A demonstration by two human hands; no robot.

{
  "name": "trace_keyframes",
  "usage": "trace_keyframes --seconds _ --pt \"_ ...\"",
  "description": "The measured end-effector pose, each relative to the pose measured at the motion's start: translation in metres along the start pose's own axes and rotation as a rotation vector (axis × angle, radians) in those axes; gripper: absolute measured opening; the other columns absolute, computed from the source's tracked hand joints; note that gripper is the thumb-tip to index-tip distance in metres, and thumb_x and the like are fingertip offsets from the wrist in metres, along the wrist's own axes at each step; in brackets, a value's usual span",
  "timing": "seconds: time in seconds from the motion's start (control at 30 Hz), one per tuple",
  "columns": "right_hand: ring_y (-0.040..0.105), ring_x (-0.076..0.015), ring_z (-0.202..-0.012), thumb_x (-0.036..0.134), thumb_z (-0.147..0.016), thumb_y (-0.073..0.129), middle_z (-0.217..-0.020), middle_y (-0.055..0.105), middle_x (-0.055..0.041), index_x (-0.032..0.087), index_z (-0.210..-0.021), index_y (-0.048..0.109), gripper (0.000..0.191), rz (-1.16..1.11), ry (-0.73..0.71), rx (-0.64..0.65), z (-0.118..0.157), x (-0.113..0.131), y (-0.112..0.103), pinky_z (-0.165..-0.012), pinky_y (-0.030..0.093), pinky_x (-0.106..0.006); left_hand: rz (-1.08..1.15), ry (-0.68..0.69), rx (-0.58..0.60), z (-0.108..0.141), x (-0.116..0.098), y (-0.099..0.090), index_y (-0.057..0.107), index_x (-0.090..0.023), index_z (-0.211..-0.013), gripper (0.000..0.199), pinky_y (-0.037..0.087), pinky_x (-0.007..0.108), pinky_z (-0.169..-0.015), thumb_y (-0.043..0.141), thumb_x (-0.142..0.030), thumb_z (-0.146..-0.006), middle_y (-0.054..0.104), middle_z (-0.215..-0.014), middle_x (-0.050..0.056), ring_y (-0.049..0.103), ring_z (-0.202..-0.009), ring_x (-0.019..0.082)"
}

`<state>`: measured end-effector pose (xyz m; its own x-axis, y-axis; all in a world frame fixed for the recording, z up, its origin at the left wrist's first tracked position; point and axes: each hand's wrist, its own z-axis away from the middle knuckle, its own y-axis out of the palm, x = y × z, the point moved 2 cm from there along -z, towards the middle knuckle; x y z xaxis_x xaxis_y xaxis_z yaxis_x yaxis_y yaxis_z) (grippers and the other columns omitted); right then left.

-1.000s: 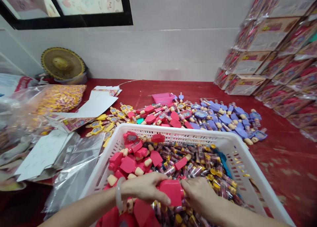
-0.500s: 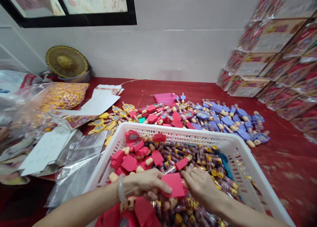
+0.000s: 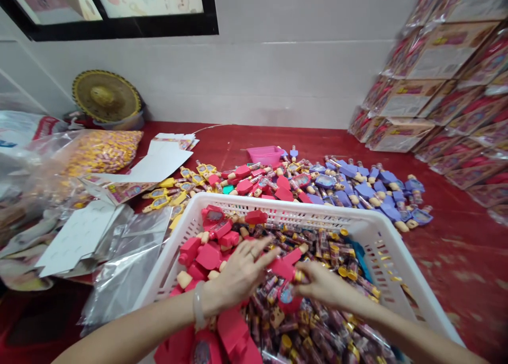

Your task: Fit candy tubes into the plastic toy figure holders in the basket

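Observation:
My left hand (image 3: 246, 264), wearing a ring and a pale bangle, is over the middle of the white basket (image 3: 381, 224). Its fingers are stretched out, with the tips beside a red plastic toy piece (image 3: 283, 269). My right hand (image 3: 320, 283) has its thumb and fingers closed on the yellow-capped end of a small tube (image 3: 298, 275), which lines up with that red piece. Just below, a red piece with a clear window (image 3: 288, 296) is partly hidden. Several red toys (image 3: 208, 255) fill the basket's left side, and small yellow-capped tubes (image 3: 317, 332) fill its right.
Behind the basket lie heaps of yellow (image 3: 159, 201), red and purple toys (image 3: 365, 190) and a pink scoop (image 3: 265, 155). Cards (image 3: 79, 237), clear bags (image 3: 119, 284) and a bag of yellow pieces (image 3: 103, 152) are left. Packed boxes (image 3: 413, 97) stand stacked at right.
My left hand has let go of the red piece it gripped and its fingers have stretched out, higher up. My right hand has turned and now pinches the tube's yellow end.

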<state>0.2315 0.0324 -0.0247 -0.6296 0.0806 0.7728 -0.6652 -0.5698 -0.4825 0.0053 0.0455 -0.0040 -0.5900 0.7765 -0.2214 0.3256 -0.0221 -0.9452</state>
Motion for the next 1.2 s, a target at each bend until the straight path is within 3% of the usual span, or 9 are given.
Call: trace_keyframes --seconds 0.13,0.27,0.43,0.57,0.73,0.9,0.97,1.1,1.2 --pt "0.058 -0.0184 -0.074 0.044 -0.081 0.058 -0.089 0.064 -0.0048 0.016 -0.112 0.057 0.042 -0.245 -0.097 -0.395 -0.002 0.004 -0.055 -0.062 0.046 -0.027 0.055 -0.088 -0.171 -0.005 0.007 -0.013 0.031 -0.017 -0.140 0.050 0.029 0.049 -0.108 0.045 -0.021 -0.092 0.035 -0.146 0.018 0.030 -0.135 0.028" --pt "0.060 -0.0215 -0.097 0.043 -0.086 0.052 -0.114 0.062 -0.0095 0.021 -0.138 0.039 0.058 -0.226 -0.224 -0.492 -0.005 -0.002 -0.075 -0.080 0.050 -0.034 0.152 0.020 0.185 0.002 0.003 0.004 0.048 -0.020 -0.127 0.036 0.038 0.043 -0.100 0.047 -0.021 -0.091 0.055 -0.125 0.012 0.050 -0.116 0.024" --pt "0.055 -0.0251 -0.107 0.016 -0.086 0.042 -0.119 0.060 -0.0134 0.016 -0.123 0.057 0.040 0.552 -0.289 -0.374 -0.025 -0.034 -0.033 -0.093 0.043 -0.043 0.062 0.133 0.548 0.026 -0.007 0.037 0.048 -0.020 -0.128 0.049 0.041 0.046 -0.094 0.062 -0.035 -0.083 0.044 -0.140 0.016 0.053 -0.114 0.032" --pt "0.051 -0.0298 -0.111 0.001 -0.073 0.044 -0.119 0.060 -0.0167 0.012 -0.125 0.055 0.054 0.849 -0.302 -0.200 -0.040 -0.054 0.002 -0.095 0.039 -0.048 0.006 0.117 0.570 0.032 -0.003 0.043 0.053 -0.017 -0.118 0.039 0.044 0.043 -0.088 0.060 -0.032 -0.083 0.050 -0.133 0.016 0.057 -0.106 0.030" --pt "0.058 -0.0231 -0.093 0.012 -0.085 0.044 -0.101 0.064 -0.0126 0.012 -0.111 0.059 0.030 0.757 -0.307 -0.257 -0.025 -0.019 -0.032 -0.084 0.045 -0.037 -0.036 0.068 0.589 0.030 0.008 0.045 0.057 -0.015 -0.099 0.021 0.046 0.036 -0.081 0.059 -0.027 -0.083 0.061 -0.099 0.011 0.059 -0.092 0.026" --pt "0.057 -0.0223 -0.106 0.035 -0.092 0.049 -0.133 0.051 -0.0138 0.020 -0.141 0.030 0.055 0.196 -0.317 -0.707 0.003 0.014 -0.089 -0.089 0.046 -0.035 -0.010 0.045 0.560 0.029 0.010 0.045 0.056 -0.016 -0.102 0.022 0.045 0.037 -0.082 0.056 -0.030 -0.085 0.061 -0.099 0.011 0.058 -0.092 0.026" --pt "0.059 -0.0225 -0.102 0.038 -0.090 0.052 -0.133 0.051 -0.0141 0.021 -0.142 0.030 0.059 0.203 -0.281 -0.612 0.003 0.006 -0.081 -0.085 0.048 -0.035 0.004 0.028 0.547 0.024 0.010 0.042 0.056 -0.016 -0.100 0.018 0.045 0.037 -0.081 0.053 -0.029 -0.087 0.061 -0.097 0.011 0.058 -0.091 0.026" --pt "0.065 -0.0251 -0.091 0.023 -0.091 0.045 -0.103 0.068 -0.0125 0.018 -0.114 0.060 0.028 0.664 -0.073 -0.101 -0.011 -0.028 -0.018 -0.079 0.049 -0.036 0.016 -0.008 0.508 0.008 0.009 0.033 0.054 -0.016 -0.112 0.025 0.045 0.037 -0.084 0.049 -0.031 -0.092 0.060 -0.101 0.011 0.058 -0.095 0.025" --pt "0.067 -0.0300 -0.084 0.005 -0.084 0.041 -0.095 0.068 -0.0208 0.010 -0.106 0.064 0.032 0.763 0.006 -0.013 -0.021 -0.044 0.022 -0.073 0.047 -0.040 0.137 0.045 0.438 0.001 0.000 0.032 0.040 -0.024 -0.135 0.046 0.045 0.034 -0.086 0.049 -0.039 -0.093 0.055 -0.119 0.011 0.057 -0.103 0.024"
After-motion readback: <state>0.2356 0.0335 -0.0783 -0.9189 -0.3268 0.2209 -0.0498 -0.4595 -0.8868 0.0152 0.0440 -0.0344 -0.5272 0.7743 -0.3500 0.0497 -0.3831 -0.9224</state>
